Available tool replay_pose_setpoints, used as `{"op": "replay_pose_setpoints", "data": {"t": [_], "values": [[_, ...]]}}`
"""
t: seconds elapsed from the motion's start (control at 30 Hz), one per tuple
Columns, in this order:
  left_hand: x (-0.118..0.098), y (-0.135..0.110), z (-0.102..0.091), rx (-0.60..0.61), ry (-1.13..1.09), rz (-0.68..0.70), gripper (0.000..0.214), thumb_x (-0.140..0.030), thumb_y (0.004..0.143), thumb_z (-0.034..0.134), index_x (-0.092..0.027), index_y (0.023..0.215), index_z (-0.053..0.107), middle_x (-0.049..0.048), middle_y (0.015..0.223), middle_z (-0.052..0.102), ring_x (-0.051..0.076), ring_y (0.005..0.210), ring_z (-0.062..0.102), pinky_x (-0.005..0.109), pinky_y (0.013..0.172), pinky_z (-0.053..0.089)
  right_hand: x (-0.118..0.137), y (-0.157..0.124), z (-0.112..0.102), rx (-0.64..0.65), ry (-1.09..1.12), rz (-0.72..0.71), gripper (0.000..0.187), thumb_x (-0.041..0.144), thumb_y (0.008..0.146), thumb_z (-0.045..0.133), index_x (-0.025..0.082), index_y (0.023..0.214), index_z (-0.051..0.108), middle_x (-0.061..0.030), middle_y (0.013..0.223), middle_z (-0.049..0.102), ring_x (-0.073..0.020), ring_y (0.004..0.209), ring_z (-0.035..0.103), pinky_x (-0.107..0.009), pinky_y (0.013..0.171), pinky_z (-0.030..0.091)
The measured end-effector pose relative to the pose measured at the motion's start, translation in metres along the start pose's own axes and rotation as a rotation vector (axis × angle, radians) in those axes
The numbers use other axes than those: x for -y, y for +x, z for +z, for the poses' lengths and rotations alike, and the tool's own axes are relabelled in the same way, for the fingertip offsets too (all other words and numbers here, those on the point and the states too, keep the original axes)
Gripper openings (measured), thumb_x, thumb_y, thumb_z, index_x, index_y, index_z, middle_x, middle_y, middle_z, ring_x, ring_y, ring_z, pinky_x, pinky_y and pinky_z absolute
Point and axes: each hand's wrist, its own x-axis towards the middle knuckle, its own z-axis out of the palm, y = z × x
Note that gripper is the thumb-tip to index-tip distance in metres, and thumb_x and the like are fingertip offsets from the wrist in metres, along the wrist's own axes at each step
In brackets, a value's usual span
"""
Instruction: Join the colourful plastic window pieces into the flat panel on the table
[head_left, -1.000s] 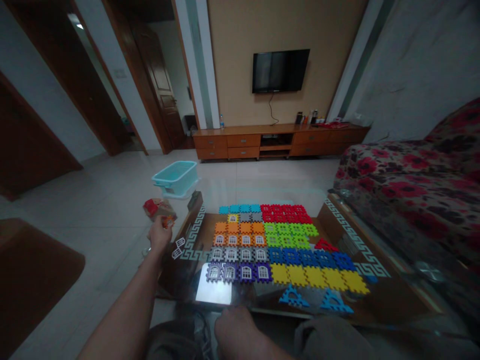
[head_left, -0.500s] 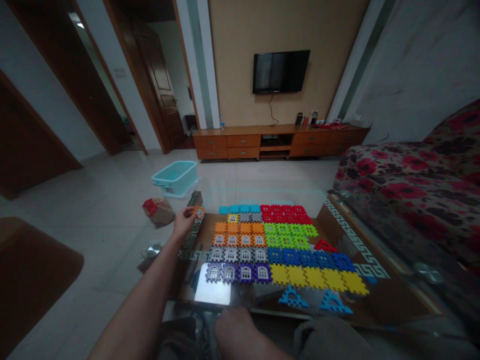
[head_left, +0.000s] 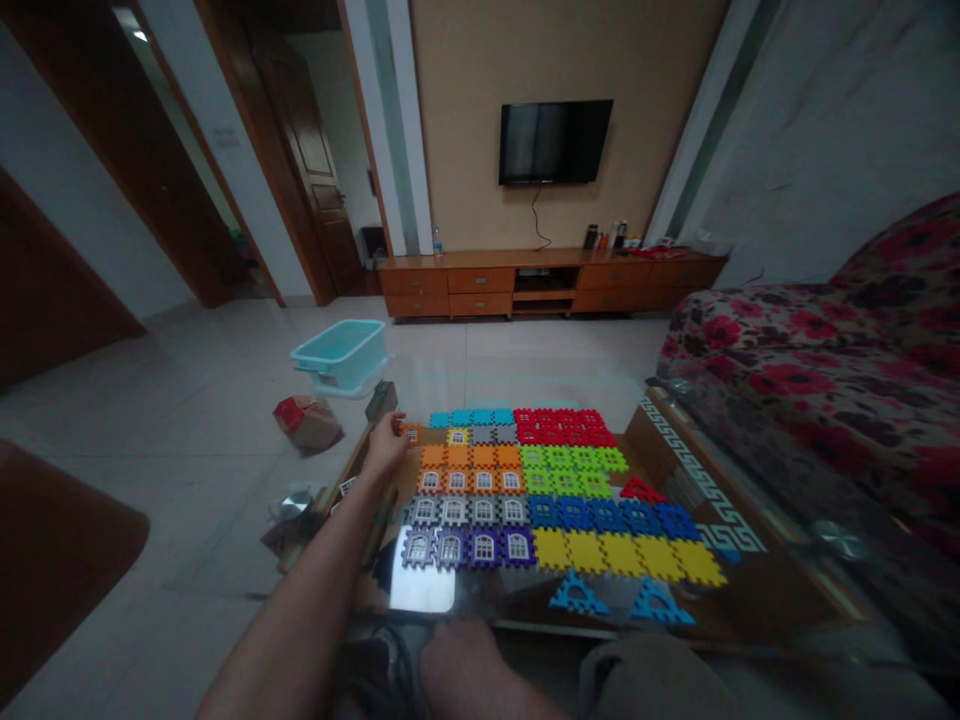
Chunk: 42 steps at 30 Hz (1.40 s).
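Note:
A mat of interlocked plastic tiles (head_left: 555,490) in rows of cyan, red, orange, green, grey, blue, purple and yellow lies on a glass-topped table (head_left: 679,455). My left hand (head_left: 385,447) reaches to the mat's far left corner and pinches a small orange window tile (head_left: 410,432) beside the yellow window tile (head_left: 458,437). My right hand (head_left: 461,665) rests closed in a loose fist near my lap at the table's front edge. Two loose blue triangle pieces (head_left: 576,596) lie in front of the yellow row, and a red triangle (head_left: 641,490) lies by the green row.
A turquoise plastic bin (head_left: 341,353) and a red-and-brown bag (head_left: 306,421) sit on the tiled floor to the left. A floral sofa (head_left: 817,350) runs along the right. A wooden TV cabinet (head_left: 547,281) and wall TV (head_left: 555,141) stand at the back.
My left hand has moved rightward from beyond the table's left edge, carrying the orange tile, and now holds it at the mat's far left corner. My right hand has stayed put.

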Motion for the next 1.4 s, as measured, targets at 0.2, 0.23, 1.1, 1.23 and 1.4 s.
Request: {"op": "replay_pose_setpoints", "data": {"t": [0.2,0.23,1.1,1.23,1.4], "values": [[-0.002,-0.002,0.001,0.004,0.072,0.096,0.029,-0.018,0.077,0.056,-0.015,0.103,0.070,0.0098,0.106,0.071,0.021,0.096,0.067,0.035,0.090,0.053,-0.006,0.002,0.000,0.004,0.089,-0.068,0.021,0.014,0.086,0.058,0.019,0.094,0.076,-0.0130,0.094,0.077,-0.0305,0.088,0.073,-0.043,0.077,0.058],[-0.002,-0.002,0.001,0.001,0.081,0.109,0.031,-0.018,0.077,0.055,-0.016,0.104,0.070,0.0103,0.109,0.070,0.021,0.097,0.067,0.034,0.090,0.053,-0.007,0.002,0.001,0.005,0.101,-0.069,0.021,0.015,0.085,0.058,0.019,0.094,0.077,-0.0127,0.093,0.077,-0.0306,0.087,0.074,-0.044,0.077,0.058],[-0.024,-0.002,0.022,-0.017,0.175,0.217,0.019,-0.014,0.075,0.050,-0.018,0.086,0.066,0.0056,0.089,0.069,0.019,0.084,0.063,0.031,0.081,0.049,-0.002,-0.010,-0.027,0.098,0.099,-0.020,0.024,0.011,0.090,0.055,0.014,0.102,0.075,-0.0167,0.098,0.076,-0.0313,0.094,0.073,-0.045,0.078,0.060],[-0.026,-0.003,0.023,0.000,0.186,0.200,0.019,-0.014,0.075,0.051,-0.018,0.084,0.066,0.0058,0.089,0.070,0.020,0.085,0.063,0.031,0.081,0.048,-0.001,-0.013,-0.030,0.090,0.111,-0.022,0.025,0.009,0.090,0.055,0.011,0.104,0.075,-0.0177,0.100,0.075,-0.0310,0.098,0.072,-0.045,0.082,0.059],[-0.028,-0.003,0.022,0.006,0.153,0.167,0.018,-0.016,0.078,0.052,-0.018,0.089,0.066,0.0056,0.092,0.070,0.019,0.087,0.065,0.031,0.084,0.050,-0.002,-0.006,-0.019,0.026,0.143,-0.031,0.021,0.010,0.087,0.060,0.013,0.098,0.077,-0.0180,0.092,0.076,-0.0329,0.091,0.073,-0.047,0.076,0.060]]}}
